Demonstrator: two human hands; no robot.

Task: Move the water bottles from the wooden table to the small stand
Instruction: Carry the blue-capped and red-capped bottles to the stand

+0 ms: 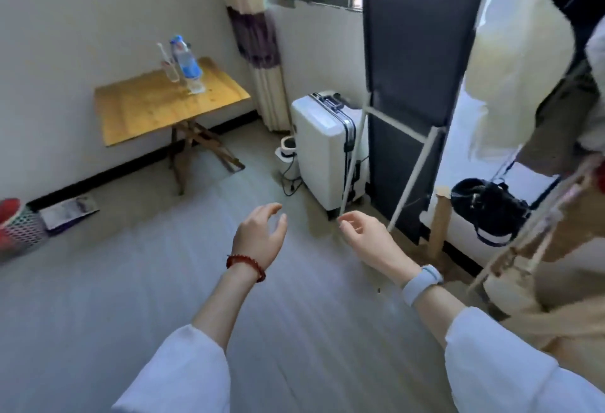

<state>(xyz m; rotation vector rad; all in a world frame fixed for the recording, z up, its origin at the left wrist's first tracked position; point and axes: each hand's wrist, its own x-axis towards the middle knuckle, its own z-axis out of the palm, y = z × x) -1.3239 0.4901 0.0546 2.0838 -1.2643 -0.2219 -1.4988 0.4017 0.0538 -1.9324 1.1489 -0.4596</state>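
Observation:
A clear water bottle with a blue label and blue cap (186, 63) stands on the wooden folding table (147, 111) against the left wall. A smaller clear bottle (168, 63) stands right beside it on its left. My left hand (262, 232), with a red bead bracelet on its wrist, hangs over the floor far from the table, fingers apart and holding nothing. My right hand (363, 235), with a pale blue wristband, is next to it, fingers loosely curled and holding nothing. No small stand can be made out.
A white suitcase (324, 147) stands by the far wall under the window, with a small white appliance and cable (286, 150) beside it. A dark panel with a white frame (412, 85) leans on the right. A black bag (487, 209) and a mesh basket (19, 226) flank the floor.

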